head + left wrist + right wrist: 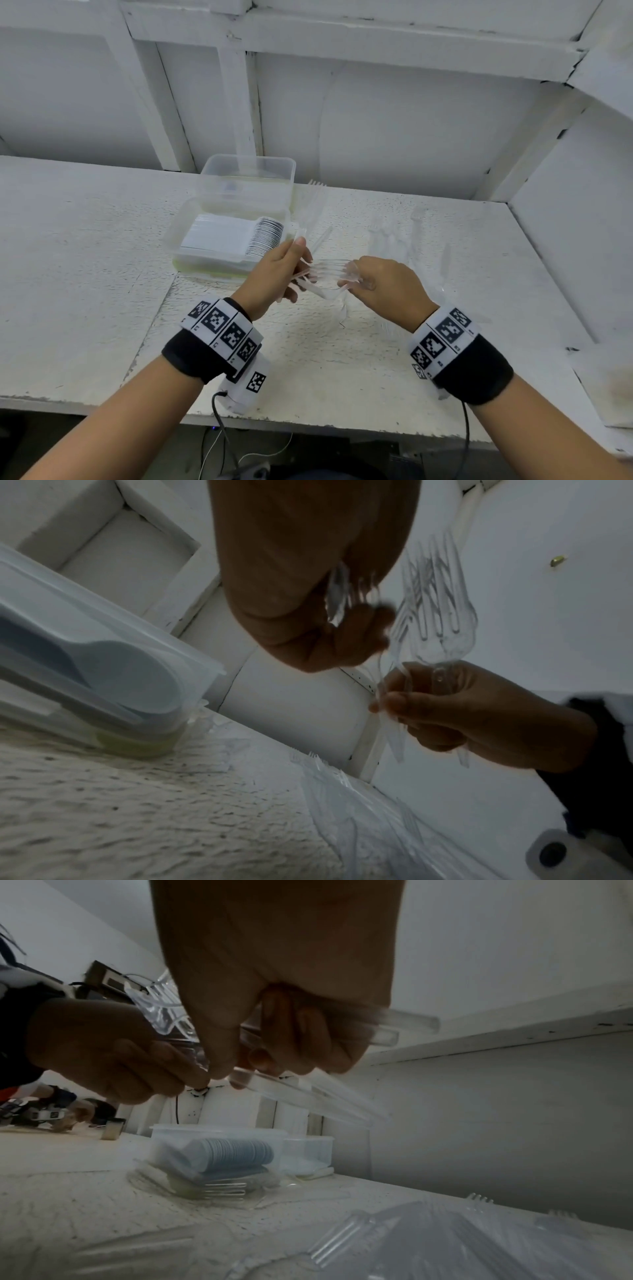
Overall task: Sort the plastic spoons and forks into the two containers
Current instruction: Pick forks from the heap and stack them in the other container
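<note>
While both grip, clear forks [327, 274] span left hand [281, 274], right hand [383, 287].

The clear forks [327, 274] held between both hands overlap and blur — their count cannot be told. The left hand [308, 582] and right hand [274, 969] are cut off by the wrist views' top edges.

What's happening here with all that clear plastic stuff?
A person is sorting plastic cutlery. Both the left hand and the right hand grip a bunch of clear forks between them above the table. The near container already holds a neat row of white spoons; the far container looks empty. More forks lie loose on the table.
</note>
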